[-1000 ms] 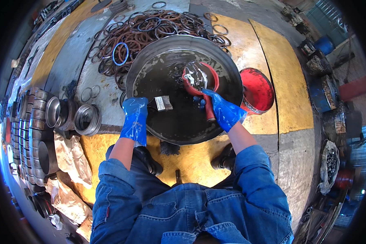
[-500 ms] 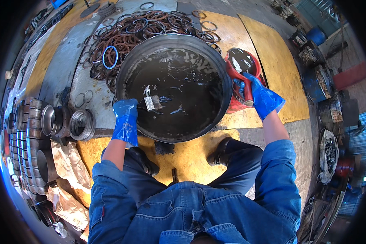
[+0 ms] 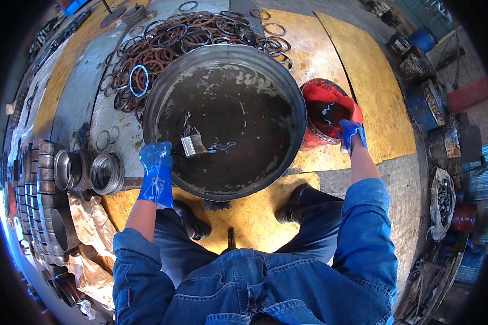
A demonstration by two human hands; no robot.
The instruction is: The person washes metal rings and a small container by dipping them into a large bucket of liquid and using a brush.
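Observation:
A wide round metal basin (image 3: 152, 97) of dark, oily-looking liquid stands in front of me. My left hand (image 3: 156, 162), in a wet blue glove, is closed at its near left rim on a paintbrush (image 3: 190, 145). The brush's pale metal band and bristles lie over the liquid. My right hand (image 3: 352, 133), also gloved in blue, is closed round the handle of a red dipper (image 3: 354, 110). The dipper is tilted at the right side of a red bucket (image 3: 312, 138), which holds dark liquid and stands against the basin's right. The gloved fingers are partly hidden.
Behind the basin lies a heap of rusty and dark metal rings (image 3: 162, 49), one bright blue ring (image 3: 139, 80) among them. Stacked metal rings (image 3: 107, 173) and brown paper (image 3: 95, 219) are at left. Grimy drums (image 3: 422, 103) and a bag of small parts (image 3: 442, 203) line the right.
My right hand has turned and moved right and down with the dipper, from over the bucket's front to its right side. The brush has shifted slightly left with my left hand.

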